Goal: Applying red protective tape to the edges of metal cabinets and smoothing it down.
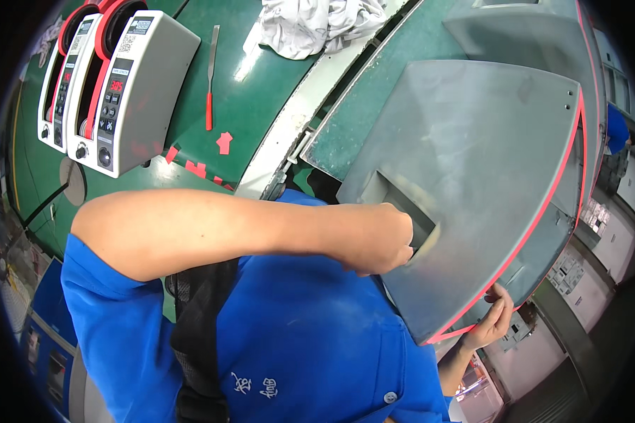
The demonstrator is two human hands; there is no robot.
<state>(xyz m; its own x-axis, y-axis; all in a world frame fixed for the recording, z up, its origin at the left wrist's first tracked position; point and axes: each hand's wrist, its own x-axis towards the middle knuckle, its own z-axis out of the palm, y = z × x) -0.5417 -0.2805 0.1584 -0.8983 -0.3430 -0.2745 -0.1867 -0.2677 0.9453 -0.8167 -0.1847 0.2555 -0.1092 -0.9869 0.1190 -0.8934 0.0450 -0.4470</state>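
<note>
A large grey casing (473,141) with a smooth curved face leans in front of me at the right. Red tape (533,233) runs along its edges. My left hand (377,238) is closed at the rectangular recess (395,197) in that face, its knuckles by the recess's lower rim. Whatever those fingers hold, if anything, is hidden. Low on the right, my right hand (497,319) has its fingers bent around the casing's red-taped lower edge. Pale, rubbed-looking patches show around the recess.
Two white tape dispensers (141,92) with red rolls stand on the green table (261,106) at the left. Near them lie a red-handled flat tool (209,106) and cut red tape pieces (224,143). White cloths (310,28) lie at the back. Another grey casing (522,32) stands behind.
</note>
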